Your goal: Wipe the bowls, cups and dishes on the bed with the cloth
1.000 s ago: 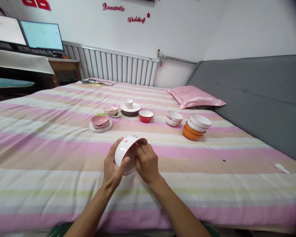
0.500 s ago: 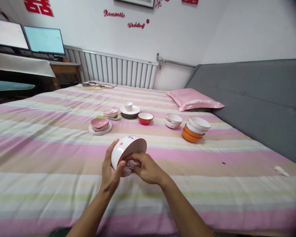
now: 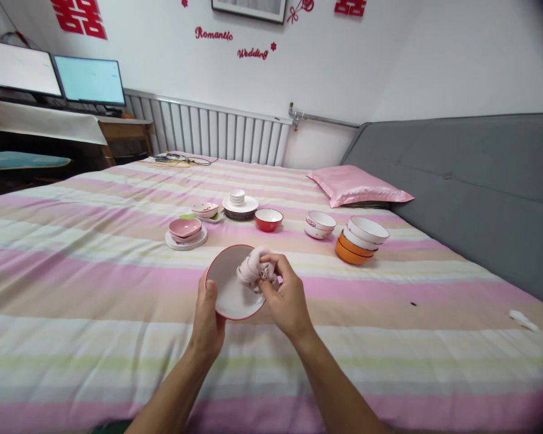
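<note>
A white bowl with a thin red rim (image 3: 235, 301) is held above the bed, its opening tilted toward me. My left hand (image 3: 208, 319) grips it at the left side, thumb over the rim and the other fingers hidden behind. My right hand (image 3: 289, 298) pinches a bunched pale pink cloth (image 3: 254, 270), which lies over the right part of the bowl's opening. The bowl's outer side is out of sight.
Beyond my hands on the striped bedspread (image 3: 117, 289) stand pink bowls on plates (image 3: 185, 229), a plate stack with small cups (image 3: 240, 206), a red bowl (image 3: 268, 221), white bowls (image 3: 320, 224) and stacked white and orange bowls (image 3: 353, 248). A pink pillow (image 3: 357, 185) lies farther back.
The bowl has turned from showing its outer side to facing me with its inside. My right hand has moved up with the cloth, from the lower rim to the right side.
</note>
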The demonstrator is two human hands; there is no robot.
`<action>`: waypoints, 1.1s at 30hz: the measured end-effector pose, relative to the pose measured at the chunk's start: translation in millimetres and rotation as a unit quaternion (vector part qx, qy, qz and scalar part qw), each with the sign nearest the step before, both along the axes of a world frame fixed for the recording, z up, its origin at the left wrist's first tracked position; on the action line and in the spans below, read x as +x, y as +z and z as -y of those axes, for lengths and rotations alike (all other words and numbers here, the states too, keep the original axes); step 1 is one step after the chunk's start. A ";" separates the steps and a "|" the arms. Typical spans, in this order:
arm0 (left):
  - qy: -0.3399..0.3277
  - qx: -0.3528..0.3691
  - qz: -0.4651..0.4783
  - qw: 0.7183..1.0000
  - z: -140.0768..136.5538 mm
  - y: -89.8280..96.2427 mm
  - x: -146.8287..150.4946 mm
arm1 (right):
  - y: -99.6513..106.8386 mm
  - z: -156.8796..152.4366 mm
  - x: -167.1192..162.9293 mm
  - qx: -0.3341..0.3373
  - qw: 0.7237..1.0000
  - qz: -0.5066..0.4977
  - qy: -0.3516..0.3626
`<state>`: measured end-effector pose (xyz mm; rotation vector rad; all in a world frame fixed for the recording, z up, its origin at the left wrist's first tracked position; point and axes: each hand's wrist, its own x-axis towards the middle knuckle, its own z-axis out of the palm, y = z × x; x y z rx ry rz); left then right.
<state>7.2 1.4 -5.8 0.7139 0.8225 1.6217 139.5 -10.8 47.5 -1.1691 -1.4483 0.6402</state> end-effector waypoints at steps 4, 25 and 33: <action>-0.067 -0.006 -0.009 0.998 10.8 -5.7 11.9 | -9.5 4.5 -19.0 0.002 0.992 0.060 -0.109; 0.037 0.018 -0.300 0.953 7.5 6.6 -6.4 | 12.4 6.0 12.5 0.095 0.992 0.088 -0.004; 0.020 0.054 -0.362 0.930 9.4 2.5 -12.6 | 4.6 15.5 -9.9 0.213 0.905 0.368 -0.009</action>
